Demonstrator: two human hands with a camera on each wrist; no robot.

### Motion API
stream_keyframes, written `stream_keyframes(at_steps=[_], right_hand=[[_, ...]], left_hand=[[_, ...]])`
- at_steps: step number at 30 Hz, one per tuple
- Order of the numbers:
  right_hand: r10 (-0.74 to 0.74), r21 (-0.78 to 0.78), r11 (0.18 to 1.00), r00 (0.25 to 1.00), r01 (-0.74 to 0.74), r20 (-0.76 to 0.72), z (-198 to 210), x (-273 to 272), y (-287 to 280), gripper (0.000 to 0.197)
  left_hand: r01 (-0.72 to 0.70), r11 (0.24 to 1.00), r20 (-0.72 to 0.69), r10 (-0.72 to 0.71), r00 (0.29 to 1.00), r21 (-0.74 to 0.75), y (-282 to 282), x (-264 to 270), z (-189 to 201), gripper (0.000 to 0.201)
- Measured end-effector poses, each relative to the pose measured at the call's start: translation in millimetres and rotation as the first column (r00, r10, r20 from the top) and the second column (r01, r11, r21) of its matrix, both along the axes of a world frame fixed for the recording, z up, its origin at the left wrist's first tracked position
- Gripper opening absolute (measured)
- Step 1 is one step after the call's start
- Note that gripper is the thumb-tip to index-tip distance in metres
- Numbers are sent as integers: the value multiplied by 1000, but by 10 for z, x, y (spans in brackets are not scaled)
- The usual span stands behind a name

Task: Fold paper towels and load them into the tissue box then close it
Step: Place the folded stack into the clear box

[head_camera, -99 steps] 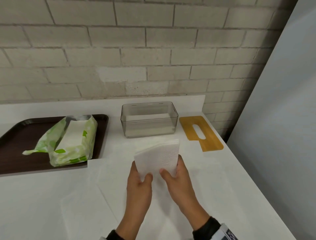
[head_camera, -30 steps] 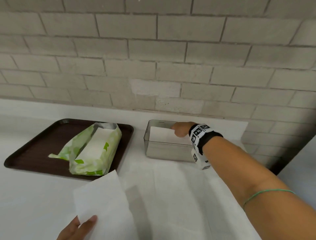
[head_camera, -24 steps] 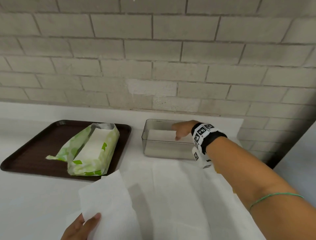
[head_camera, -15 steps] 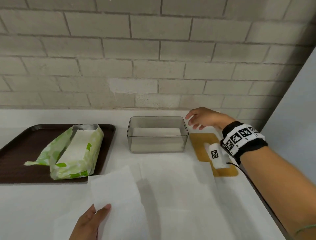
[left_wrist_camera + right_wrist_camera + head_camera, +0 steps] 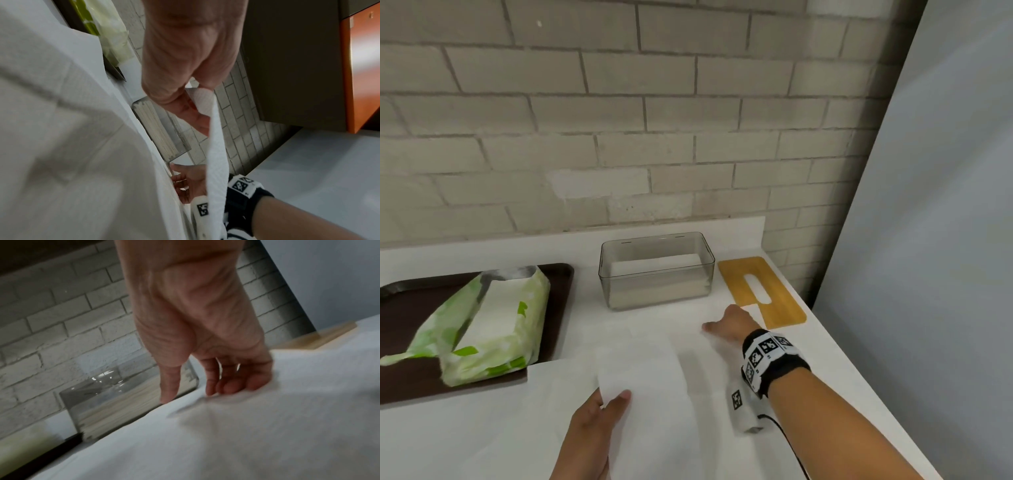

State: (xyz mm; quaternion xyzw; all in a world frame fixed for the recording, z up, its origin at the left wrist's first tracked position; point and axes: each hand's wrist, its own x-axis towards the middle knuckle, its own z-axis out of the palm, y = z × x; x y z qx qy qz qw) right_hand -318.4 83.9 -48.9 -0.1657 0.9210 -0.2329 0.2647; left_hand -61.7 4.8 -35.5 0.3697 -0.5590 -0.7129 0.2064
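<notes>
A person's left hand pinches the near edge of a folded paper towel between thumb and fingers, lifting that sheet off the white bench; the wrist view shows the towel running edge-on down from the clamped fingertips. The right hand reaches forward over the unfolded paper towels spread flat on the bench, its fingers curled down and touching the far edge of a sheet, thumb pointing down beside them; whether they have actually pinched the paper cannot be told, as that view is blurred. Just beyond the right fingertips stands the clear tissue box, open at the top, with a stack of folded white towels lying in its lower part. To the right of those fingers, flat on the bench beside the box, lies the wooden lid with its slot, one near corner covered by a sheet. Well to the left of the left hand's fingers, a dark brown tray carries an opened green-and-white pack of towels. A marker-printed band wraps the right wrist. A pale brick wall backs the bench.
</notes>
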Motion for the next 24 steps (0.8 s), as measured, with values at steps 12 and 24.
stream_keyframes(at_steps=[12,24], right_hand=[[-62,-688,718,994,109,92,608,330,123,15],[-45,-550,827,961,-117,-271,446,1375,334,27]], left_hand=[[-2,999,-42,0,999,-40,-11,57,10,18],[118,990,-50,-122,991,-71,210,-165,311,17]])
